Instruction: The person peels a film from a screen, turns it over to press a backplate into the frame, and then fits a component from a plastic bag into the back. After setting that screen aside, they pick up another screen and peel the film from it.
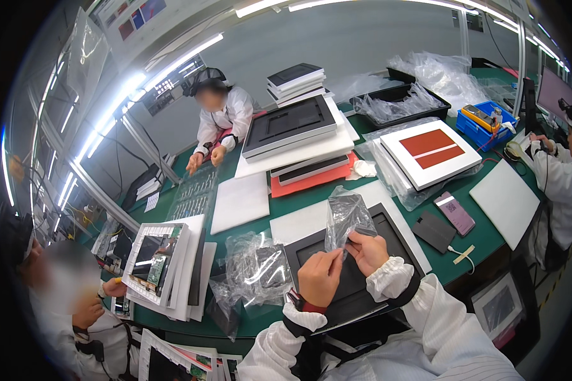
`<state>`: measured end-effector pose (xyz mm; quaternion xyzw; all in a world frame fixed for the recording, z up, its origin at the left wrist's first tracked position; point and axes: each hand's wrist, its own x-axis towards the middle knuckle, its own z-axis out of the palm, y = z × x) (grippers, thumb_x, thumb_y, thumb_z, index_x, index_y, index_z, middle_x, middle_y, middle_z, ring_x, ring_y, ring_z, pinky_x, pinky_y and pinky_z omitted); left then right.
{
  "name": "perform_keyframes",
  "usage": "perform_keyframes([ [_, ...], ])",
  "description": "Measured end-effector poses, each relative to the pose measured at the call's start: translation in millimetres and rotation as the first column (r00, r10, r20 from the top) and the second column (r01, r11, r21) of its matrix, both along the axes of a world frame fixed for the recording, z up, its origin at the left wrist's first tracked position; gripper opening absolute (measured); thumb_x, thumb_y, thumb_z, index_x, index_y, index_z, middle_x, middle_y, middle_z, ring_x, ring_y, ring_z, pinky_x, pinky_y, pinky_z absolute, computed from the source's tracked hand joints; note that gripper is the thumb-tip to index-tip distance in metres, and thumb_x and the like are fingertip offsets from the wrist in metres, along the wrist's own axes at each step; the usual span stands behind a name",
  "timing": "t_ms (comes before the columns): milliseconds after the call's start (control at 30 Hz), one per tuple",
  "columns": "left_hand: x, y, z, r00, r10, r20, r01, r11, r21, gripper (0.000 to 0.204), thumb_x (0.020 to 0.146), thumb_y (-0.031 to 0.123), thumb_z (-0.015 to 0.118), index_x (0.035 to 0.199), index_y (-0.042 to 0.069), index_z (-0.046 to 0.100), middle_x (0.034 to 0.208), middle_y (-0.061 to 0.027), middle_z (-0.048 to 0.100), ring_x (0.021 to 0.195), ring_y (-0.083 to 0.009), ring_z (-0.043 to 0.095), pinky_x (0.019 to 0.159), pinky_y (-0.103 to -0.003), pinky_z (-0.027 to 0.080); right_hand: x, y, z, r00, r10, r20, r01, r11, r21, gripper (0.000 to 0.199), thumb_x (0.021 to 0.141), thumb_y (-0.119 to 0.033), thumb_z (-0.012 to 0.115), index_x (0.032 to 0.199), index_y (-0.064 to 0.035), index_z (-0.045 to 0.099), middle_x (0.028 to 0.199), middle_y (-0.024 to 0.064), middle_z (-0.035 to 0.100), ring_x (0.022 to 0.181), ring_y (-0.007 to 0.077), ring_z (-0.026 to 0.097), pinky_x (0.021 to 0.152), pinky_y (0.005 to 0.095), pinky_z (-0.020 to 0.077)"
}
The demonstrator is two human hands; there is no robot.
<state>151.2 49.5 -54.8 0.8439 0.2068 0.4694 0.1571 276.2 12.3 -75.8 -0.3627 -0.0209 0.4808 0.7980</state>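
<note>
A clear plastic bag (346, 209) with something dark inside stands up between my two hands. My left hand (320, 277) pinches its lower edge, fingers closed. Beside it my right hand (367, 253) is closed on the bag's lower right side, thumb on top. What lies inside the bag is not clear through the glare. Under both hands is a black rectangular frame panel (394, 232) with a recessed middle, partly hidden by my hands and sleeves. To the left of my left hand, more clear bags (257, 270) with dark pieces inside lie in a heap.
Stacked white frames with circuit boards (156, 263) stand at the left, near a person's hands. White foam sheets (240, 202) and stacked panels (292, 124) lie ahead. A phone (454, 214), a blue bin (486, 127) and a foam sheet (505, 202) are at the right. Other people work around the table.
</note>
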Motion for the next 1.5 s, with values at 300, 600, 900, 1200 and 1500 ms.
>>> perform_keyframes([
  [300,10,-19,1,0.989,-0.143,-0.033,0.142,0.989,-0.04,0.013,0.071,0.004,0.067,0.084,0.005,0.064,0.068,-0.0092,0.058,0.06,-0.026,0.057,0.053,-0.033,0.046,3,14,-12,0.982,0.16,-0.101,-0.134,0.966,0.222,0.021,0.089,-0.007,0.044,0.104,0.005,0.053,0.093,0.0164,0.06,0.083,0.0266,0.062,0.073,0.0378,0.052],
  [600,19,17,37,0.954,-0.012,0.3,0.155,0.877,-0.456,0.012,0.082,0.006,0.063,0.088,-0.004,0.065,0.07,-0.0038,0.063,0.06,-0.0058,0.055,0.055,-0.019,0.043,2,29,23,0.989,0.083,-0.124,-0.067,0.989,0.131,0.025,0.075,0.002,0.053,0.1,0.004,0.049,0.084,0.0145,0.058,0.075,0.0241,0.061,0.071,0.0372,0.0562],
  [900,-16,89,25,0.865,0.17,0.473,0.222,0.714,-0.664,0.078,0.082,0.024,0.067,0.138,0.004,0.016,0.119,-0.0227,0.05,0.113,-0.0256,0.049,0.091,-0.034,0.04,37,13,63,0.805,0.441,0.398,-0.491,0.871,0.027,0.056,0.082,0.005,0.054,0.13,-0.005,0.028,0.114,0.0128,0.051,0.089,0.0191,0.06,0.071,0.0384,0.0558],
  [1200,-27,83,12,0.85,-0.116,0.513,0.517,0.365,-0.774,0.015,0.086,0.007,0.059,0.098,-0.002,0.057,0.082,-0.0091,0.062,0.072,-0.0177,0.062,0.074,-0.032,0.052,43,9,63,0.846,0.456,0.276,-0.508,0.846,0.161,0.052,0.089,-0.003,0.047,0.137,-0.0078,0.028,0.12,0.0111,0.052,0.095,0.0167,0.059,0.07,0.033,0.0554],
  [1500,-16,93,7,0.78,-0.264,0.567,0.625,0.346,-0.7,0.063,0.081,0.001,0.062,0.135,0.003,0.028,0.109,-0.0138,0.057,0.096,-0.019,0.059,0.082,-0.029,0.049,50,-2,65,0.693,0.593,0.411,-0.676,0.732,0.083,0.076,0.074,0.0,0.069,0.137,-0.006,0.027,0.125,0.014,0.047,0.107,0.0195,0.054,0.069,0.0274,0.0558],
])
